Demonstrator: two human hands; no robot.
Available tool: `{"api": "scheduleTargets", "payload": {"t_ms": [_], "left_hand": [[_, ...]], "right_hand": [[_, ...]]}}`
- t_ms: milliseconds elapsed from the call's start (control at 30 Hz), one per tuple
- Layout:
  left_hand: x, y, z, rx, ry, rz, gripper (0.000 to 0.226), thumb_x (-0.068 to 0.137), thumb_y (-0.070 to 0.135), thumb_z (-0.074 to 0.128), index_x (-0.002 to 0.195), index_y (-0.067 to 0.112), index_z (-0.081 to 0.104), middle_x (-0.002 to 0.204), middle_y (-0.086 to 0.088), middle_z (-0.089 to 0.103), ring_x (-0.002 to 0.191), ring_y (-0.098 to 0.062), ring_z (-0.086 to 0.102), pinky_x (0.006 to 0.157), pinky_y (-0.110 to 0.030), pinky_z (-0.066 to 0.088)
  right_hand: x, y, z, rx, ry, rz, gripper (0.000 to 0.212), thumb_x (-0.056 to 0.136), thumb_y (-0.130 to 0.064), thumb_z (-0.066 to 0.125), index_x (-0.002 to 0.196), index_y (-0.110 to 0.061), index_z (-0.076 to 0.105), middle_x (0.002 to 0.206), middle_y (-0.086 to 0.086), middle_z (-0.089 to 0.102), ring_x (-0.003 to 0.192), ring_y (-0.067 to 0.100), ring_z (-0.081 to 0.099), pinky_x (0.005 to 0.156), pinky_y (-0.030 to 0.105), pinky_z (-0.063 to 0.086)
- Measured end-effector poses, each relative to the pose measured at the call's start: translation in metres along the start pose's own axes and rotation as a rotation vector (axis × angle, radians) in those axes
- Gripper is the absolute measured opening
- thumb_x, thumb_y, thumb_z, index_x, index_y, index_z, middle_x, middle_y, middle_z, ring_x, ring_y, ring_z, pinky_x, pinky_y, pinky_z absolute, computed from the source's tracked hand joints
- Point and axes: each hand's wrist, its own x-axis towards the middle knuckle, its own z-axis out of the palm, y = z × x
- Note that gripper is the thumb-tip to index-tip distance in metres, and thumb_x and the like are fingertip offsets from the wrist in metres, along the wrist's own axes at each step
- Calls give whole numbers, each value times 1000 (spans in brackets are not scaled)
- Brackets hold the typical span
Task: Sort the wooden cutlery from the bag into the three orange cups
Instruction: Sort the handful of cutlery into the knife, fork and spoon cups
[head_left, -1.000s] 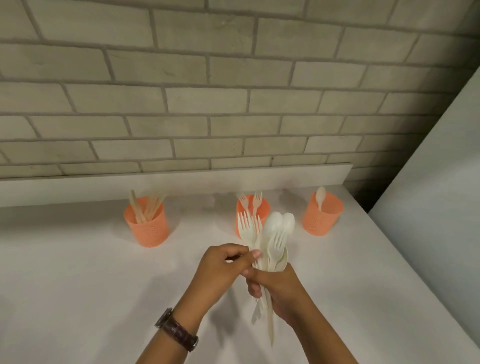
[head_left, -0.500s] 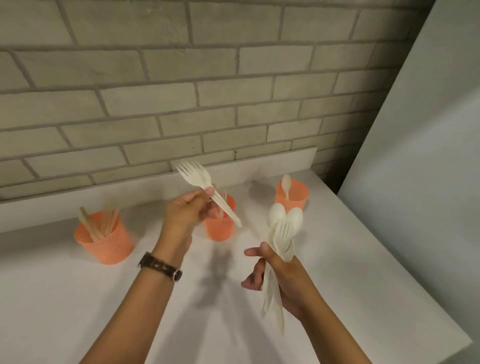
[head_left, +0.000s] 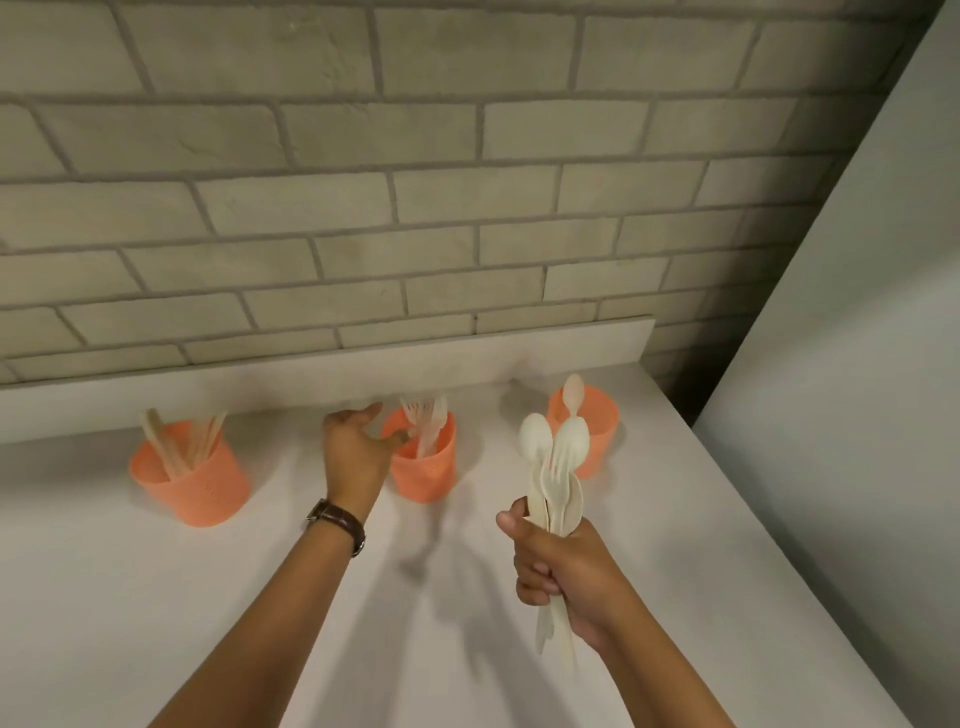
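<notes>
meanwhile, the left hand (head_left: 358, 447), fingers loose and empty, hovers at the fork cup (head_left: 423, 470), while the right hand (head_left: 566, 561) grips the cutlery bundle (head_left: 553, 467) upright, heads showing for sorting.

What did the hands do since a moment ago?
The left hand carried its fork forward to the middle cup and let it go; its fingers are now open at the rim. The right hand still grips the cutlery bundle, and the left cup and right cup stayed put.

Your bench (head_left: 104, 597) carries the fork cup (head_left: 423, 470); the spoon cup (head_left: 600, 423) stands right of it, the third cup (head_left: 195, 486) left.
</notes>
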Motion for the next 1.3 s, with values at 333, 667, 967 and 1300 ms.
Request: {"api": "scheduleTargets", "payload": {"t_ms": [333,667,967,1300], "left_hand": [[-155,69,-11,-107,-297,184,10,67,29,80,72,34,73,77,12,66,69,0,54,60,-4,37],[-162,62,-11,-154,-229,85,23,70,22,79,71,42,68,67,18,70,64,4,60,64,-4,42],[-153,66,-19,77,-247,182,10,71,25,75,69,33,70,58,23,62,65,1,62,66,-11,48],[-76,76,-45,-528,-23,-4,19,84,6,61,71,19,66,53,13,64,50,2,55,54,-13,48]], "right_hand": [[9,7,8,-224,38,-89,10,78,-6,53,86,1,53,49,-8,52,49,11,48,41,22,30],[-1,14,29,-331,159,-166,22,87,3,53,90,-19,51,60,2,57,36,8,43,37,21,33],[-2,17,37,-454,185,-318,31,76,0,60,95,-25,55,75,-13,65,63,-11,63,56,7,46],[1,16,24,-186,193,-83,16,86,-12,66,100,-4,65,43,-8,37,35,10,29,39,19,25]]}}
